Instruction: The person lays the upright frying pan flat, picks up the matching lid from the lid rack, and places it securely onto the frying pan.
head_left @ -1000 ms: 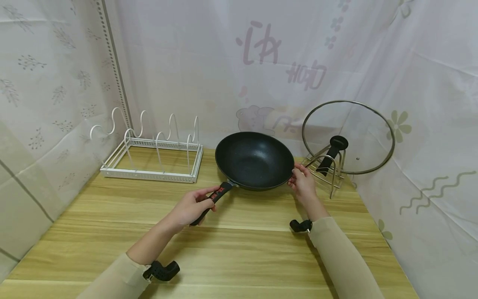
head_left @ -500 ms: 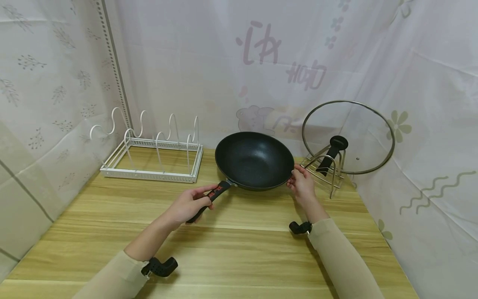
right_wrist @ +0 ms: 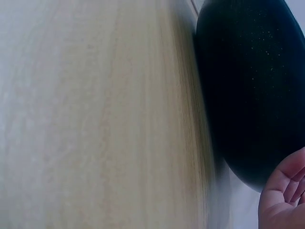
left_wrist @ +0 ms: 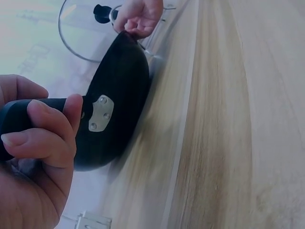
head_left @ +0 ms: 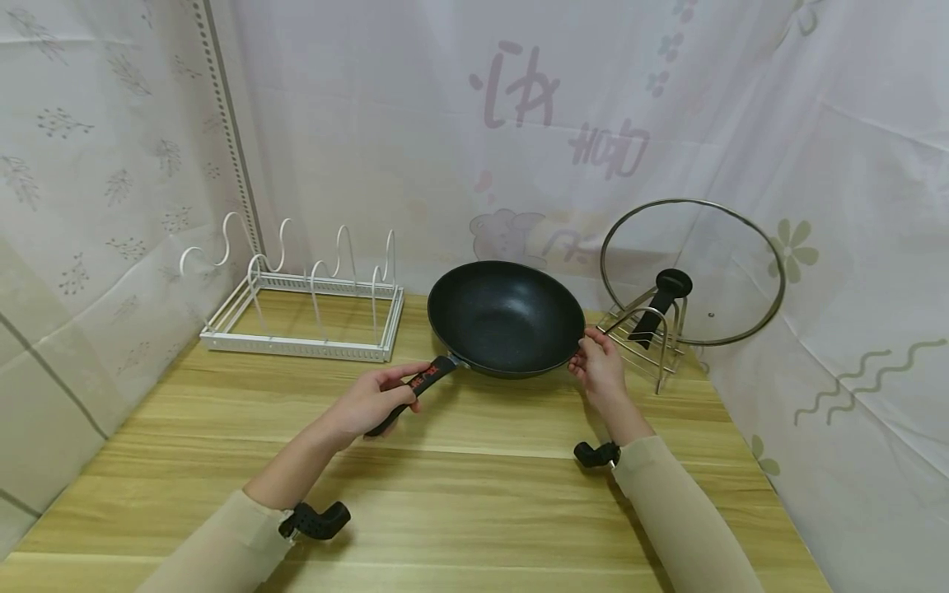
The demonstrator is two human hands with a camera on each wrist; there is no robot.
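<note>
A black wok (head_left: 507,317) is at the back middle of the wooden table, its bowl facing up and toward me. My left hand (head_left: 373,403) grips its black handle (head_left: 431,377), which has red lettering. In the left wrist view the fingers (left_wrist: 45,126) curl round that handle, behind a riveted metal bracket (left_wrist: 101,113). At the opposite side, my right hand (head_left: 602,368) pinches the wok's rim between thumb and fingers. The right wrist view shows the wok's dark underside (right_wrist: 248,95) close to the tabletop; whether it touches cannot be told.
To the left stands a white wire rack (head_left: 296,352) with several curved dividers. A glass lid (head_left: 712,272) with a black knob leans upright in a small metal stand (head_left: 660,362) at right, close beside my right hand. Patterned curtains (head_left: 415,123) hang behind the table (head_left: 474,511).
My left hand and the wok's handle have shifted slightly to the left and up, so the wok has turned a little. The right hand has stayed nearly still at the rim.
</note>
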